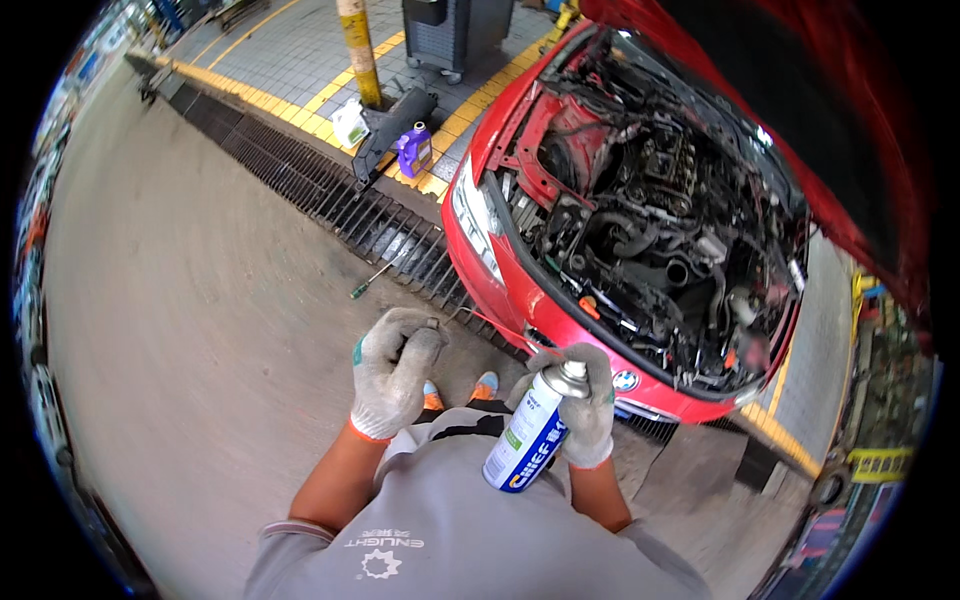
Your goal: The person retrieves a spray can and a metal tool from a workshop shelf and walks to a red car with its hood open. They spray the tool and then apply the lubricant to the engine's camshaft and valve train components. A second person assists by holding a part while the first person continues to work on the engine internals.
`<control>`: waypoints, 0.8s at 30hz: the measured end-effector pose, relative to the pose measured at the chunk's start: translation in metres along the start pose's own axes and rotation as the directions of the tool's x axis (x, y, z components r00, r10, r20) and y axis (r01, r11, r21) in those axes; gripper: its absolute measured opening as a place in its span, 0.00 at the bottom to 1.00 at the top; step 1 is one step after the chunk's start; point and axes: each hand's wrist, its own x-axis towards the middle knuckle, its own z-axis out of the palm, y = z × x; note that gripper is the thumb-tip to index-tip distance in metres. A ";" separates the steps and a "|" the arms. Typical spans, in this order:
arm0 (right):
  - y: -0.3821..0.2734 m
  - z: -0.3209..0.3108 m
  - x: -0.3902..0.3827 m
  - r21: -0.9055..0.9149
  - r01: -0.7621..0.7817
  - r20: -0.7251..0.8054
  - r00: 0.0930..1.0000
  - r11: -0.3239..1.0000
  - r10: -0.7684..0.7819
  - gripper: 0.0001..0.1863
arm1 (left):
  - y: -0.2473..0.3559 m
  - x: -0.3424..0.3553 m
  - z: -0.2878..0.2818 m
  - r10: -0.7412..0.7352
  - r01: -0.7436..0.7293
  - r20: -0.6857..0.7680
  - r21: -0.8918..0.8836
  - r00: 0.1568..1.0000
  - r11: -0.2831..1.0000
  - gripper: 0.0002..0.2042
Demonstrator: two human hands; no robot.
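My right hand (590,405), in a grey work glove, grips a white and blue spray can (530,432) near its silver top, with a thin red straw pointing left from the nozzle. My left hand (392,372), gloved the same way, is closed around a small dark metal part (432,325) held up near the straw's tip. Both hands are in front of my chest, just off the front corner of a red car (520,290).
The car's hood is raised over the exposed engine bay (660,230). A steel drain grate (330,195) crosses the concrete floor, with a screwdriver (372,277) lying beside it. A purple jug (414,148), a white jug (350,122) and a yellow post (358,50) stand beyond.
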 end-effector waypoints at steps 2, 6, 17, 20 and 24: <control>0.002 -0.002 0.003 0.001 0.028 0.038 0.999 1.000 -0.028 0.28 | -0.002 0.001 0.001 -0.011 0.010 -0.006 -0.080 1.000 0.997 0.05; -0.004 0.002 0.009 -0.018 0.024 0.062 0.998 1.000 -0.023 0.30 | -0.015 0.004 -0.004 -0.015 0.013 -0.008 -0.191 1.000 0.981 0.05; -0.007 0.003 0.017 -0.139 -0.037 0.000 0.999 0.990 0.037 0.29 | -0.016 0.020 -0.007 0.055 -0.055 -0.007 -0.228 0.998 0.972 0.09; -0.005 0.002 0.020 -0.162 -0.003 0.034 0.999 0.987 0.008 0.29 | -0.015 0.021 -0.005 0.068 -0.069 -0.016 -0.250 0.998 0.966 0.10; -0.005 0.003 0.023 -0.121 0.023 0.033 0.999 0.992 -0.019 0.29 | -0.013 0.027 -0.006 0.074 -0.067 0.015 -0.260 0.997 0.963 0.11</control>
